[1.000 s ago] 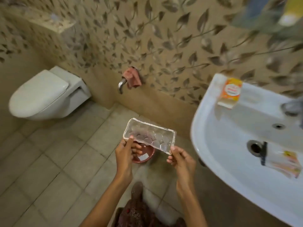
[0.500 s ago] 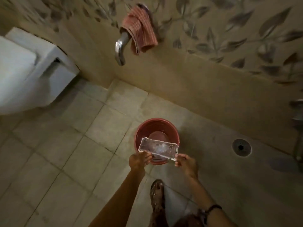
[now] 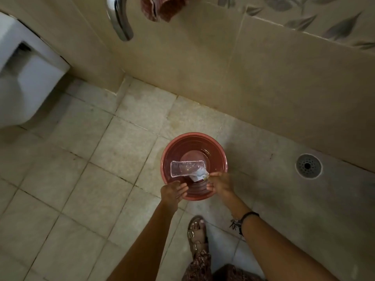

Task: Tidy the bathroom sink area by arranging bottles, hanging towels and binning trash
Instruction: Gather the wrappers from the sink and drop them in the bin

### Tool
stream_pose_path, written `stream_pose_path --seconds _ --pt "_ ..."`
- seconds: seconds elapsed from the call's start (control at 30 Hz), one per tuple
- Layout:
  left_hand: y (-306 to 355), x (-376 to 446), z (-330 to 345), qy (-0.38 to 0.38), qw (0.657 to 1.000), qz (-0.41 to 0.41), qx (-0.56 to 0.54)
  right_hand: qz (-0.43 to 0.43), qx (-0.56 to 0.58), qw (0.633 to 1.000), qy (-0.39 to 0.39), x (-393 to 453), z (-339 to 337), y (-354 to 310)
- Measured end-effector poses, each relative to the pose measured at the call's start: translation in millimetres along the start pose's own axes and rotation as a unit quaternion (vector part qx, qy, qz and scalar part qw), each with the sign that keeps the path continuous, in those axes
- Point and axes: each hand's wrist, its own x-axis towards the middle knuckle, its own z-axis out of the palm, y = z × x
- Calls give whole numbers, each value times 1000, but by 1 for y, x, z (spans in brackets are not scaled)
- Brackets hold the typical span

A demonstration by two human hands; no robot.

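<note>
A clear plastic blister tray [image 3: 185, 168] hangs over the mouth of a red bucket [image 3: 220, 154] that stands on the tiled floor. My right hand [image 3: 220, 184] pinches the tray's crumpled right end just above the bucket's near rim. My left hand [image 3: 173, 191] is at the near-left rim with its fingers apart, off the tray and holding nothing. A red checked towel [image 3: 162, 7] hangs on the wall at the top edge, partly cut off by the frame.
A white wall-hung toilet [image 3: 26, 86] juts out at the left. A chrome tap spout [image 3: 121, 21] curves down from the wall beside the towel. A round floor drain [image 3: 308, 165] lies to the right. My sandalled foot [image 3: 197, 234] stands just behind the bucket.
The view dropped from the sink to the floor and closed in on the bucket. The tray went down into the bucket's mouth. My left hand let go of it; the right still holds it.
</note>
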Motion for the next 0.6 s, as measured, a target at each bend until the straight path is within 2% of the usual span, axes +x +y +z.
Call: stream_pose_path --seconds 0.13,0.2,0.37,0.6 --pt "-13 -30 7 -22 994 43 101 -32 29 999 -24 -37 0 -11" --pt "-21 -53 11 -49 991 53 109 -52 59 996 -40 -62 -2 -18" --pt "-29 -127 26 -94 992 80 33 -91 125 986 -65 -143 -23 -35" --pt "-30 -288 48 -167 968 182 -51 -157 217 956 -118 -298 -88 -74"
